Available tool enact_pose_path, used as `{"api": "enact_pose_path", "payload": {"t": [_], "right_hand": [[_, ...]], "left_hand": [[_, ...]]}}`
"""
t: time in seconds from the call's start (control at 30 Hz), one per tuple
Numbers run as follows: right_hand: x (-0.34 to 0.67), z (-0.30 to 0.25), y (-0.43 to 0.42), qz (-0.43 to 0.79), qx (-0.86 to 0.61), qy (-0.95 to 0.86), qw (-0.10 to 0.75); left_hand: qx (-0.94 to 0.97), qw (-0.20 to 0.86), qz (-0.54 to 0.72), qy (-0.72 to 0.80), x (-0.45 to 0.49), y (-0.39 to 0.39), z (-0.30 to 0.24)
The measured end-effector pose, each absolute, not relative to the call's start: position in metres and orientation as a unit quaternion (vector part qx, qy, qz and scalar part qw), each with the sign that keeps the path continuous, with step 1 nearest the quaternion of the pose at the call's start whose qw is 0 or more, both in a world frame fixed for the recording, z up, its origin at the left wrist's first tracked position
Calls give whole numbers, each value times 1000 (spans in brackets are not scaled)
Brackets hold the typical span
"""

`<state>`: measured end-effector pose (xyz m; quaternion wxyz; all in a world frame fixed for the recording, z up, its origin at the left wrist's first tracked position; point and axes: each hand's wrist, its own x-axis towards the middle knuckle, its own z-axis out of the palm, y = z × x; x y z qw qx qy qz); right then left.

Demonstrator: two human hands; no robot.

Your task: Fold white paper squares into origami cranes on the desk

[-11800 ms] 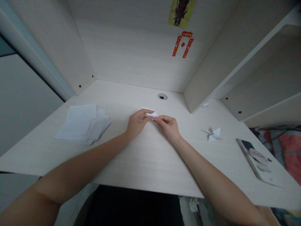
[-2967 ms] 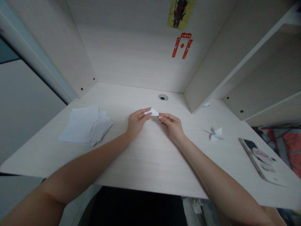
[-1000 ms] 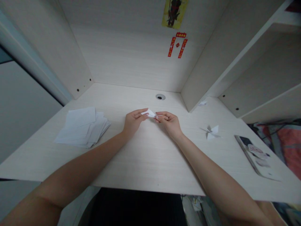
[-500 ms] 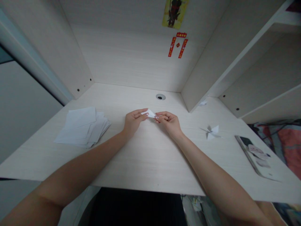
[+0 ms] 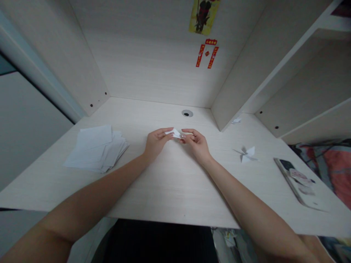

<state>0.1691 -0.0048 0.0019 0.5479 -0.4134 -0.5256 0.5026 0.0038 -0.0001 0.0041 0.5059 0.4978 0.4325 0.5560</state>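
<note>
A small folded piece of white paper [image 5: 174, 133] is held just over the desk, between my two hands. My left hand [image 5: 158, 140] pinches its left side, thumb in front and fingers behind. At its right, pointed end, my right hand [image 5: 196, 143] grips the tip between thumb and a bent finger, with the index finger raised apart from the paper. The fingers partly cover the folds at both ends. Off to the right of my right hand lies a folded paper crane-like figure [image 5: 247, 154] with pointed ends.
A loose stack of white paper sheets [image 5: 95, 148] lies on the desk [image 5: 175, 182] at the left. A phone in a decorated case [image 5: 300, 184] rests near the right edge. Behind the hands is a round cable hole [image 5: 187, 113]. An upright panel [image 5: 233, 87] divides the desk's back right.
My right index finger has lifted off the paper and the right fingers have curled a little. The folded paper has tilted slightly; my left hand has barely shifted.
</note>
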Motion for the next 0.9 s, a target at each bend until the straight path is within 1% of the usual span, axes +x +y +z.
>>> {"api": "enact_pose_path", "payload": {"t": [0.17, 0.37, 0.7, 0.9], "right_hand": [[167, 0, -7, 510, -425, -523, 535], [168, -1, -6, 505, -436, -530, 523], [163, -6, -5, 516, -409, -482, 579], [161, -7, -7, 514, -394, -481, 591]], "left_hand": [[566, 472, 524, 427, 5, -5, 4], [571, 462, 521, 435, 5, -6, 5], [521, 531, 525, 415, 7, -4, 2], [578, 506, 484, 419, 6, 0, -1]]}}
